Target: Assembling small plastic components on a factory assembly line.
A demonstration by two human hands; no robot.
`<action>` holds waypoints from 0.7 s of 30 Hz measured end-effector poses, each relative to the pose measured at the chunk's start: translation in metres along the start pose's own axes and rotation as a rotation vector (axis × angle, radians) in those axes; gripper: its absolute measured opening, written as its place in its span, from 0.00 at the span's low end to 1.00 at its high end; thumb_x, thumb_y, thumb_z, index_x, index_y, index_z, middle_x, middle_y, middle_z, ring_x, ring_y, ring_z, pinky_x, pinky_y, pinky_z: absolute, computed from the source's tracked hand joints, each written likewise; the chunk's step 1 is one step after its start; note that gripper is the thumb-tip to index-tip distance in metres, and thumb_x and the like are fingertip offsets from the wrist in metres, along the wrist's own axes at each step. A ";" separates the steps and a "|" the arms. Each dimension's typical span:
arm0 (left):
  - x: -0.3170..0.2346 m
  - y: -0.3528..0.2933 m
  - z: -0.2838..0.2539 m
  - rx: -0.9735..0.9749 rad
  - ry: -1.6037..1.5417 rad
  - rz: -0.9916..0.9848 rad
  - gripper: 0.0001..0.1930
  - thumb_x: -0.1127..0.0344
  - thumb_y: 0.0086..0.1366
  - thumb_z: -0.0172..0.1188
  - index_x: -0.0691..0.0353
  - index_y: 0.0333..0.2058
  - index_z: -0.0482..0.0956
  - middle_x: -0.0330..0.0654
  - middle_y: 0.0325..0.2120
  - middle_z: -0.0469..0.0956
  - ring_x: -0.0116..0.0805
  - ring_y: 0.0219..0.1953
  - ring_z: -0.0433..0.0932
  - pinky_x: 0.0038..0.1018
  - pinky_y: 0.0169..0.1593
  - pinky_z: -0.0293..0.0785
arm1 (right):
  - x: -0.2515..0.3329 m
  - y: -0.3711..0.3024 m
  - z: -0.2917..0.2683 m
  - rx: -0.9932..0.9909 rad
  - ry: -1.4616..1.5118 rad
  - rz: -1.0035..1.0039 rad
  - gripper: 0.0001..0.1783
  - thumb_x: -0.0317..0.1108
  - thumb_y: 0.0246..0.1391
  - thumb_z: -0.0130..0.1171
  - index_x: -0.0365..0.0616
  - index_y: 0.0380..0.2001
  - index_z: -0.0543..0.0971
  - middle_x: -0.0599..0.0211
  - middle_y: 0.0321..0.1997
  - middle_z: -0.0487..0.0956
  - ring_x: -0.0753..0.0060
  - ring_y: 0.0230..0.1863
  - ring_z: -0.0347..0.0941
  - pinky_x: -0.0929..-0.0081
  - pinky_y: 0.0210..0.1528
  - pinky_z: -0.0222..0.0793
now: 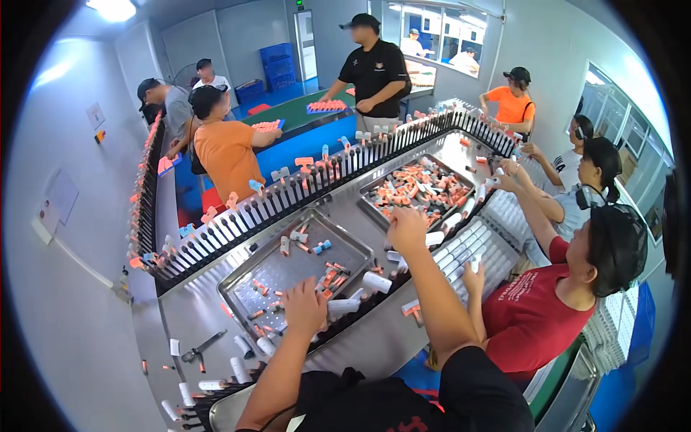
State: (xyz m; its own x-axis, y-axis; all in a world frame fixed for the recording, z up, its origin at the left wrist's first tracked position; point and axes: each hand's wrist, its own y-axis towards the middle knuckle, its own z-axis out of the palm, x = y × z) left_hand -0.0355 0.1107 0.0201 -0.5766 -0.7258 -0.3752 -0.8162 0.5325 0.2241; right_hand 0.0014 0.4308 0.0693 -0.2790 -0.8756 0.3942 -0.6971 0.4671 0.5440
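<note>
My left hand (304, 308) is over the right side of a perforated metal tray (229, 282), its fingers curled and their tips out of sight. A white cylinder (344, 306) lies right beside it; whether they touch is unclear. Small orange-and-grey pieces (334, 277) are scattered in this tray, with a few white, grey and blue fittings (321, 247). My right hand (408, 229) reaches farther out, fingers bent, at the near-left edge of a second tray heaped with orange-and-white pieces (417, 187). Its fingertips are hidden. Another white cylinder (377, 282) lies between my arms.
Behind the trays runs a conveyor of black-and-white upright holders (277, 205), some topped with coloured parts. A person in red (536, 313) works close on my right near rows of white tubes (461, 252). Pliers-like tool (203, 347) lies left. Others stand across the room.
</note>
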 end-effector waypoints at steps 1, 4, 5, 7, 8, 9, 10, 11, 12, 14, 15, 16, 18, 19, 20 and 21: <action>-0.009 0.007 -0.007 -0.193 -0.027 0.161 0.15 0.63 0.67 0.54 0.60 0.50 0.78 0.49 0.42 0.81 0.51 0.51 0.77 0.56 0.67 0.58 | -0.020 -0.005 0.008 0.063 0.003 0.080 0.01 0.30 0.45 0.59 0.50 0.24 0.79 0.63 0.28 0.79 0.54 0.41 0.77 0.50 0.48 0.67; -0.048 0.030 -0.054 -0.187 -0.177 0.230 0.14 0.64 0.66 0.55 0.60 0.48 0.78 0.46 0.44 0.80 0.49 0.51 0.77 0.54 0.64 0.61 | -0.041 -0.026 0.046 0.409 -0.060 0.065 0.09 0.31 0.44 0.57 0.51 0.27 0.85 0.60 0.33 0.84 0.50 0.40 0.80 0.54 0.46 0.76; -0.057 0.035 -0.058 -0.227 -0.253 0.293 0.14 0.64 0.65 0.56 0.60 0.48 0.78 0.45 0.43 0.81 0.48 0.49 0.77 0.53 0.63 0.62 | -0.051 -0.022 0.048 0.240 0.195 -0.182 0.10 0.31 0.45 0.55 0.52 0.27 0.86 0.58 0.33 0.84 0.49 0.39 0.80 0.54 0.43 0.76; -0.035 0.025 -0.037 -0.210 -0.188 0.231 0.15 0.63 0.66 0.56 0.61 0.49 0.78 0.46 0.44 0.80 0.49 0.50 0.77 0.52 0.62 0.62 | -0.019 0.007 0.040 0.322 0.162 -0.201 0.10 0.32 0.46 0.54 0.50 0.27 0.86 0.58 0.31 0.84 0.51 0.38 0.81 0.56 0.42 0.76; -0.024 0.016 -0.011 -0.172 -0.122 0.195 0.17 0.62 0.65 0.56 0.61 0.51 0.77 0.47 0.46 0.80 0.50 0.51 0.76 0.52 0.63 0.62 | -0.018 0.016 0.033 0.267 0.263 -0.139 0.11 0.32 0.47 0.54 0.50 0.27 0.86 0.59 0.32 0.84 0.52 0.37 0.81 0.57 0.42 0.76; -0.013 0.005 0.014 0.144 0.040 0.030 0.23 0.56 0.64 0.58 0.61 0.55 0.74 0.50 0.52 0.76 0.54 0.56 0.74 0.54 0.63 0.61 | -0.016 0.024 0.024 0.238 0.212 -0.107 0.10 0.32 0.47 0.54 0.50 0.27 0.86 0.59 0.32 0.84 0.52 0.38 0.81 0.57 0.42 0.77; -0.019 0.003 0.014 0.112 0.028 0.029 0.26 0.54 0.63 0.59 0.61 0.56 0.73 0.51 0.55 0.74 0.55 0.57 0.73 0.55 0.64 0.61 | -0.025 0.027 0.013 0.202 0.151 -0.059 0.10 0.32 0.47 0.55 0.50 0.27 0.86 0.60 0.33 0.84 0.52 0.38 0.81 0.58 0.42 0.77; -0.023 0.003 0.009 0.077 0.017 0.027 0.28 0.52 0.62 0.59 0.61 0.57 0.72 0.53 0.58 0.71 0.56 0.59 0.71 0.57 0.64 0.61 | -0.034 0.024 0.008 0.265 0.114 -0.014 0.11 0.35 0.48 0.55 0.49 0.29 0.87 0.59 0.34 0.84 0.51 0.38 0.81 0.58 0.43 0.77; -0.018 0.008 0.005 -0.004 -0.012 0.201 0.28 0.53 0.61 0.61 0.61 0.56 0.73 0.53 0.59 0.71 0.56 0.59 0.71 0.57 0.62 0.62 | -0.035 0.011 0.016 0.318 -0.036 0.033 0.12 0.37 0.48 0.55 0.49 0.29 0.87 0.57 0.35 0.85 0.50 0.39 0.81 0.58 0.44 0.78; -0.033 0.024 -0.005 -0.146 -0.125 0.265 0.27 0.54 0.60 0.64 0.64 0.53 0.75 0.54 0.58 0.71 0.57 0.55 0.72 0.50 0.58 0.66 | -0.057 -0.017 0.040 0.494 -0.131 0.097 0.14 0.39 0.48 0.56 0.49 0.31 0.87 0.53 0.36 0.85 0.48 0.41 0.82 0.56 0.46 0.78; -0.047 0.029 -0.015 -0.243 -0.125 0.284 0.23 0.59 0.61 0.62 0.64 0.53 0.76 0.54 0.54 0.74 0.56 0.53 0.74 0.48 0.57 0.67 | -0.068 -0.024 0.050 0.618 -0.068 0.104 0.14 0.41 0.47 0.56 0.50 0.32 0.88 0.51 0.36 0.85 0.46 0.42 0.82 0.55 0.47 0.78; -0.043 0.028 -0.017 -0.257 -0.116 0.272 0.23 0.59 0.61 0.62 0.64 0.53 0.76 0.54 0.54 0.74 0.56 0.53 0.74 0.48 0.57 0.67 | -0.051 -0.024 0.054 0.613 -0.072 0.058 0.14 0.40 0.47 0.56 0.50 0.32 0.88 0.51 0.36 0.85 0.46 0.42 0.82 0.53 0.47 0.78; -0.037 0.025 -0.020 -0.181 -0.303 0.240 0.21 0.61 0.62 0.60 0.64 0.51 0.75 0.52 0.44 0.80 0.56 0.50 0.77 0.46 0.54 0.69 | -0.030 -0.028 0.056 0.609 -0.075 -0.007 0.14 0.40 0.46 0.56 0.51 0.32 0.87 0.51 0.36 0.85 0.45 0.43 0.82 0.52 0.48 0.78; -0.030 0.016 -0.010 -0.134 -0.249 0.280 0.22 0.59 0.64 0.60 0.65 0.53 0.75 0.54 0.38 0.81 0.57 0.48 0.78 0.43 0.54 0.71 | -0.025 -0.030 0.057 0.628 -0.081 -0.010 0.14 0.40 0.46 0.56 0.52 0.32 0.87 0.52 0.36 0.85 0.45 0.42 0.82 0.52 0.47 0.78; -0.017 0.004 0.025 0.025 -0.527 0.057 0.25 0.57 0.64 0.61 0.64 0.56 0.73 0.56 0.39 0.80 0.57 0.48 0.78 0.45 0.54 0.71 | -0.022 -0.027 0.054 0.647 -0.089 -0.020 0.13 0.39 0.46 0.57 0.53 0.33 0.87 0.53 0.36 0.85 0.45 0.42 0.82 0.53 0.47 0.78; -0.005 -0.006 0.053 0.184 -0.807 -0.174 0.28 0.55 0.64 0.62 0.63 0.58 0.71 0.57 0.41 0.80 0.57 0.48 0.79 0.46 0.55 0.72 | -0.021 -0.021 0.043 0.569 -0.075 -0.030 0.12 0.37 0.45 0.56 0.53 0.31 0.87 0.55 0.36 0.85 0.46 0.41 0.81 0.54 0.44 0.78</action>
State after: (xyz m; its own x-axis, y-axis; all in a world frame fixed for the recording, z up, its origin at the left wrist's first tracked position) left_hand -0.0258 0.1340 -0.0277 -0.1829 -0.3073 -0.9339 -0.8316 0.5550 -0.0197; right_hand -0.0063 0.4336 0.0177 -0.2857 -0.9034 0.3197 -0.9452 0.3207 0.0617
